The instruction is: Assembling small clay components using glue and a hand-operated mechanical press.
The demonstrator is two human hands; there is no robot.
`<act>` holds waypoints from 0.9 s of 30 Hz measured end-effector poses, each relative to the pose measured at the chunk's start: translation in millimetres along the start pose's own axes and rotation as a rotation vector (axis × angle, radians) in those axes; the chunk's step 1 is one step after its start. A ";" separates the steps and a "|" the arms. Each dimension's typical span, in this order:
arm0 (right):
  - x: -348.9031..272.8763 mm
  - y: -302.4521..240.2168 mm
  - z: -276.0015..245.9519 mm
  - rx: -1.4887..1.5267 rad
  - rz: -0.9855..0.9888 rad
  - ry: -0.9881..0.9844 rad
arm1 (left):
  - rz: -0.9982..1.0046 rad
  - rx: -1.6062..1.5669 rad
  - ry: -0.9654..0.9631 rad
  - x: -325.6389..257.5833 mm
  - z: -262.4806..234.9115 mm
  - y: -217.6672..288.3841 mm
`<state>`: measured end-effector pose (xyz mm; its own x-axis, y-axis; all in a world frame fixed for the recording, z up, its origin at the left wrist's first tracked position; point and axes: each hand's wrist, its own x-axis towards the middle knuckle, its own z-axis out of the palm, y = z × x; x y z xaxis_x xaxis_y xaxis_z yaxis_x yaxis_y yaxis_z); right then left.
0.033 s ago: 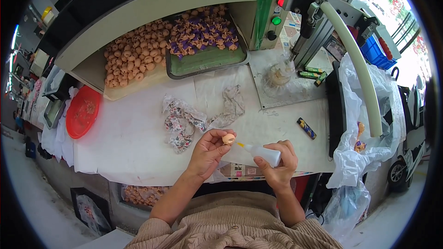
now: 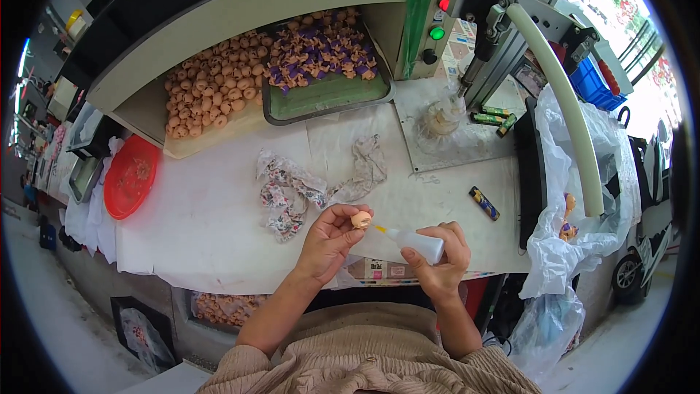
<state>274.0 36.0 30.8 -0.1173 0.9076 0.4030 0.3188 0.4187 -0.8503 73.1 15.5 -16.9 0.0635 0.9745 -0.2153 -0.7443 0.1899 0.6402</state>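
Pinched in the fingertips of my left hand is a small flesh-coloured doll head, its hollow opening visible. My right hand grips a white squeeze bottle, lying almost level. Its thin yellow nozzle tip points left at the doll head, very close to it; I cannot tell whether they touch. Just beyond my left hand a floral cloth lies crumpled on the white-covered table.
Under the shelf sit a heap of doll heads and a green tray of purple-and-flesh figure parts. A red basin stands at left. To the right are a press, a loose glue tube and a plastic-lined bin.
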 end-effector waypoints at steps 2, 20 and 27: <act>-1.3 -1.4 1.1 -0.005 0.003 0.001 | 0.002 -0.002 0.000 -1.7 -0.6 1.7; 41.7 -7.5 76.4 0.003 0.074 -0.162 | -0.081 -0.290 -0.042 -61.7 -29.8 65.3; 76.5 -32.3 114.2 -0.251 0.072 -0.261 | -0.053 -0.359 -0.081 -86.2 -58.5 98.5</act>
<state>147.3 95.2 50.4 -0.3116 0.9248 0.2181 0.5521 0.3631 -0.7506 -44.5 -56.8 21.6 0.1503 0.9734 -0.1732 -0.9235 0.2007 0.3269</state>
